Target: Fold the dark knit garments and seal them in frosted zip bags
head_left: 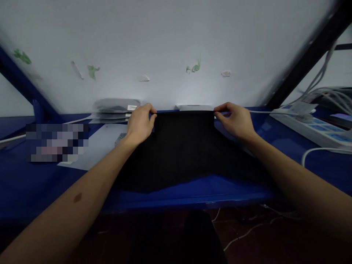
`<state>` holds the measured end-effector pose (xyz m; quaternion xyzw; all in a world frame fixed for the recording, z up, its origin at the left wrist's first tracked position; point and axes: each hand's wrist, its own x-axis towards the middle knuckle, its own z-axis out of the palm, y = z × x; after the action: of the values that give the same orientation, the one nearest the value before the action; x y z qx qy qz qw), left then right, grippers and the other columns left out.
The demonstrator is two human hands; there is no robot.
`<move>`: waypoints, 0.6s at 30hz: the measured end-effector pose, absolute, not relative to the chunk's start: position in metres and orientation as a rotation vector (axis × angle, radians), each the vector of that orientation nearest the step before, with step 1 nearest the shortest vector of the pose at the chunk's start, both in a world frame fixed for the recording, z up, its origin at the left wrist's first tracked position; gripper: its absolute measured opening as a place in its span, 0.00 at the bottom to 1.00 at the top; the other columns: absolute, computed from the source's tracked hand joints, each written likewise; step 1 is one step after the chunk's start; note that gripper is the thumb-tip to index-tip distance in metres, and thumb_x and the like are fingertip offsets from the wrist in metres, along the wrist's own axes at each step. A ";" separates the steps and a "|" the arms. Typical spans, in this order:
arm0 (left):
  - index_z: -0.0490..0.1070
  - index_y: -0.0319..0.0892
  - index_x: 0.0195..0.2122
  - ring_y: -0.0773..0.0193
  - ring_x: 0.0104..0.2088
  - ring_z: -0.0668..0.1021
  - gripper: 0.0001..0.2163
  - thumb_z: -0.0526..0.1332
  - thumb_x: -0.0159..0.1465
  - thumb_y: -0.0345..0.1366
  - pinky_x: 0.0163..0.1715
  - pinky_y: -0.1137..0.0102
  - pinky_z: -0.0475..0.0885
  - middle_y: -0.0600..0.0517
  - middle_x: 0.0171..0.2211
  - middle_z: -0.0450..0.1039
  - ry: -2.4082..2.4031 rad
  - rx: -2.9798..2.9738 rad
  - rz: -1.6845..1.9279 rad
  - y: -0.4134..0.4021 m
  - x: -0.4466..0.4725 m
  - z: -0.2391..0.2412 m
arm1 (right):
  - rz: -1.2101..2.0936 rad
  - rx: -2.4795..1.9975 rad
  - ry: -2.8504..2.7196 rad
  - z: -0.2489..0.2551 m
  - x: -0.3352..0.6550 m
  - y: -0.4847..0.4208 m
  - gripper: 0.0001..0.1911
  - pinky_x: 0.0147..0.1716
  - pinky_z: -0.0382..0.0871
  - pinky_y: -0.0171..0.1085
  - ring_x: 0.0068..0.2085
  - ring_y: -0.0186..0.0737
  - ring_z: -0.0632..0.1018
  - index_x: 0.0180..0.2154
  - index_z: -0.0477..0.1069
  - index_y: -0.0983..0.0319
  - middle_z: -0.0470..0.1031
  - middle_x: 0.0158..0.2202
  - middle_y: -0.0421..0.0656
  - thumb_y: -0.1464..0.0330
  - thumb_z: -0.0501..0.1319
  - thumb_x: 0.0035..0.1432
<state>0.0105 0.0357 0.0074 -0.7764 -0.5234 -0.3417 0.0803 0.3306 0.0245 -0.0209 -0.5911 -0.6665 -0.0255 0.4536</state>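
A piece of black cloth (184,146), perhaps a garment, hangs spread between my hands over the blue table. My left hand (141,123) pinches its upper left corner between thumb and fingers. At the upper right corner, my right hand (235,119) holds the cloth in the same kind of pinch. The top edge is stretched straight between them. Lower down, the fabric widens to both sides, and its right part runs behind my right forearm. What kind of cloth item it is, I cannot tell.
Flat grey packets with white labels (115,108) lie stacked against the white wall (176,47). White paper (101,143) rests on the blue table (16,183) at left, beside a pixelated patch. A white power strip (316,126) with cables is at right. More cables (247,233) trail on the floor.
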 end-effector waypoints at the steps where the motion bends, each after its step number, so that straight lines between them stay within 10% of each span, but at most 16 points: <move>1: 0.71 0.44 0.39 0.55 0.44 0.75 0.04 0.58 0.65 0.31 0.45 0.61 0.69 0.47 0.40 0.76 -1.563 -2.330 -1.030 0.035 0.011 0.008 | -0.044 -1.441 -1.635 -0.020 0.330 0.023 0.08 0.44 0.74 0.48 0.38 0.48 0.80 0.38 0.77 0.56 0.81 0.39 0.45 0.65 0.61 0.56; 18: 0.73 0.42 0.30 0.66 0.25 0.73 0.11 0.55 0.66 0.37 0.31 0.69 0.65 0.53 0.23 0.72 -1.455 -2.706 -1.028 0.005 0.019 0.028 | 0.231 -1.361 -1.701 -0.002 0.328 0.005 0.10 0.33 0.69 0.41 0.26 0.41 0.75 0.29 0.74 0.59 0.73 0.19 0.40 0.65 0.56 0.55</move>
<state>0.0193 0.0047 0.0280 -0.8343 -0.4485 -0.3169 -0.0492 0.3280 0.0054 -0.0025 -0.5523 -0.6904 0.0936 0.4578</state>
